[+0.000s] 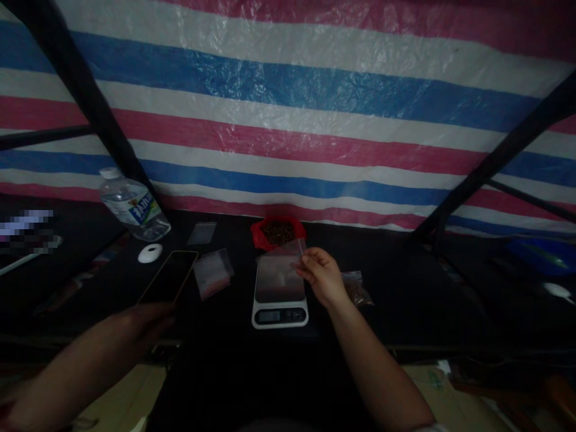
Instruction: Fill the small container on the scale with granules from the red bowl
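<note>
My right hand (323,275) pinches the edge of a small clear zip bag (284,251), fingers closed on it. The bag hangs over the back of a white kitchen scale (279,317) with a dark display. Just behind the scale sits a red bag (258,235) filled with small dark brown pieces (279,230). My left hand (150,318) is smeared and dim at the near end of a smartphone (171,277); whether it touches the phone is unclear. Right of the phone lies a stack of clear zip bags (213,273). A filled zip bag (359,290) rests beside my right wrist.
A large clear plastic bottle (135,207) leans at the back left, a white oval object (150,253) in front of it. Another flat zip bag (201,233) lies nearby. Dark frame bars (468,186) rise at both sides before a striped sheet (292,144). At right is a blue object (542,255).
</note>
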`<act>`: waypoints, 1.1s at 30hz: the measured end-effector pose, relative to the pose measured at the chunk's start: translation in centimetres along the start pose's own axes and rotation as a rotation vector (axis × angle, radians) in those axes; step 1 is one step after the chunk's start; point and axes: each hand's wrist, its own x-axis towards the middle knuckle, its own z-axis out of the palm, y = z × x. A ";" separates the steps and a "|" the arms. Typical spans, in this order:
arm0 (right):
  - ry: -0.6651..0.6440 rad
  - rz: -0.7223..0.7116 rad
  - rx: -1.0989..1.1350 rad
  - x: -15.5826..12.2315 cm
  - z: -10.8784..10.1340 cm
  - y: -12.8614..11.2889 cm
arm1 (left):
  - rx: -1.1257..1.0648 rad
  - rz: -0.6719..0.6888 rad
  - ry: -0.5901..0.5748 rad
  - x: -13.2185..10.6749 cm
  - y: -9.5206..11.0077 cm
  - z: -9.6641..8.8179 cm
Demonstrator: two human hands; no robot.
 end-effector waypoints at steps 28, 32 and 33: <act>-0.115 -0.671 -0.848 8.2 -1.7 5.0 | -0.589 0.459 0.197 19.5 10.9 12.7; -0.120 -0.668 -0.821 7.9 -1.5 5.2 | -0.555 0.470 0.221 19.2 10.6 12.8; -0.114 -0.664 -0.820 7.9 -1.4 5.2 | -0.548 0.472 0.220 19.2 10.6 12.8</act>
